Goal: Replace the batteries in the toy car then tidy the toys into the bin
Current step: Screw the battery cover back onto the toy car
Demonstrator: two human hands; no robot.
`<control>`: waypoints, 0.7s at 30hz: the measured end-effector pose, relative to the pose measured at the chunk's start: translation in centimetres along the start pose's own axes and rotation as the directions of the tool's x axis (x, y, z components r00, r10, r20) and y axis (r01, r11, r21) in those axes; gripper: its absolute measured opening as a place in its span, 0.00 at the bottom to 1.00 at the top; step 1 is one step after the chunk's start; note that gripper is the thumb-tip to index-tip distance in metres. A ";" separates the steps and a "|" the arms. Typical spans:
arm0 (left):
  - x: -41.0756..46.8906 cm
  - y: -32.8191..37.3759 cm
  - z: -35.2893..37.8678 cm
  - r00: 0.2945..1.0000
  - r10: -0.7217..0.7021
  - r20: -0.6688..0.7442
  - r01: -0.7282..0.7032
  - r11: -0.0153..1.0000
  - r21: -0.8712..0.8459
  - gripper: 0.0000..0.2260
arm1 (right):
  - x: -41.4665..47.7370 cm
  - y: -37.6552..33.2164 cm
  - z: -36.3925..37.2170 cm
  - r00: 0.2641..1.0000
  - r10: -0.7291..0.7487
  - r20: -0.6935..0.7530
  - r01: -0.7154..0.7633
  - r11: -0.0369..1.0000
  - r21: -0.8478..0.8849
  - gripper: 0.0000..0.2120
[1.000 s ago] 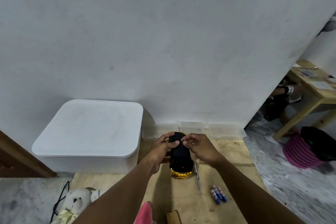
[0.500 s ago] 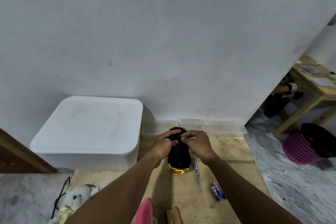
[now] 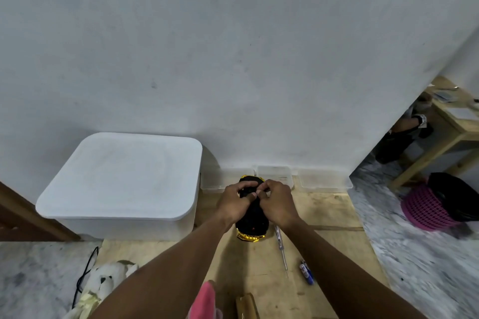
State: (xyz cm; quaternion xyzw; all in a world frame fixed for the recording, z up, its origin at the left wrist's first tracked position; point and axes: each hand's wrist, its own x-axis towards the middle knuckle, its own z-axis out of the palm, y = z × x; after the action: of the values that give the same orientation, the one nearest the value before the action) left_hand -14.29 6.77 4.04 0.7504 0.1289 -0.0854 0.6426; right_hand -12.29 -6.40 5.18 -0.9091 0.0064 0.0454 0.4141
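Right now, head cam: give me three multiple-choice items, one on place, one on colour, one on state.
1. Where does the screwdriver lie?
A. on the marble floor
B. on the wooden board, right of the toy car
C. inside the pink basket

2. What colour is the toy car's trim?
A. gold
B. red
C. green

3. How does the white bin stand?
A. lid off
B. tipped on its side
C. lid on

Answers:
1 B: it lies flat on the board beside the car.
2 A: a gold edge shows at both ends of the black body.
3 C: the lid covers the whole top.
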 end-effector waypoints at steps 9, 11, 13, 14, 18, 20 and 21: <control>0.4 0.1 -1.3 0.991 -0.095 0.096 0.106 0.988 -0.116 0.16 | 0.5 0.7 -0.4 0.976 -0.175 0.128 0.194 0.970 -0.148 0.05; 0.3 -0.1 -1.2 0.991 -0.095 0.096 0.107 0.987 -0.124 0.17 | 0.5 0.6 -0.4 0.967 -0.207 0.149 0.231 0.959 -0.166 0.04; 0.2 -0.1 -1.1 0.991 -0.094 0.094 0.106 0.985 -0.135 0.18 | 0.7 0.5 -0.3 0.967 -0.209 0.145 0.235 0.954 -0.187 0.04; 0.2 -0.1 -1.0 0.991 -0.097 0.093 0.109 0.984 -0.138 0.18 | 0.8 0.4 -0.2 0.969 -0.203 0.141 0.229 0.953 -0.199 0.04; 0.1 0.0 -1.0 0.990 -0.102 0.093 0.112 0.988 -0.104 0.19 | 1.0 0.4 0.1 0.971 -0.172 0.168 0.211 0.944 -0.255 0.05; -0.1 0.1 -1.2 0.989 -0.110 0.100 0.118 0.990 -0.080 0.18 | 1.0 0.6 0.1 0.967 -0.162 0.197 0.213 0.938 -0.275 0.06; -0.1 0.1 -1.2 0.987 -0.119 0.106 0.126 0.989 -0.071 0.18 | 0.9 0.7 0.1 0.965 -0.169 0.203 0.219 0.940 -0.261 0.06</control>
State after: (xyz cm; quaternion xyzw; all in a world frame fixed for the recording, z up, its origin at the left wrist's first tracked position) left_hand -14.45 7.96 4.33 0.7104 0.1453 -0.1578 0.6703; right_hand -11.39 -6.80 4.50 -0.9470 -0.1269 0.0854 0.2823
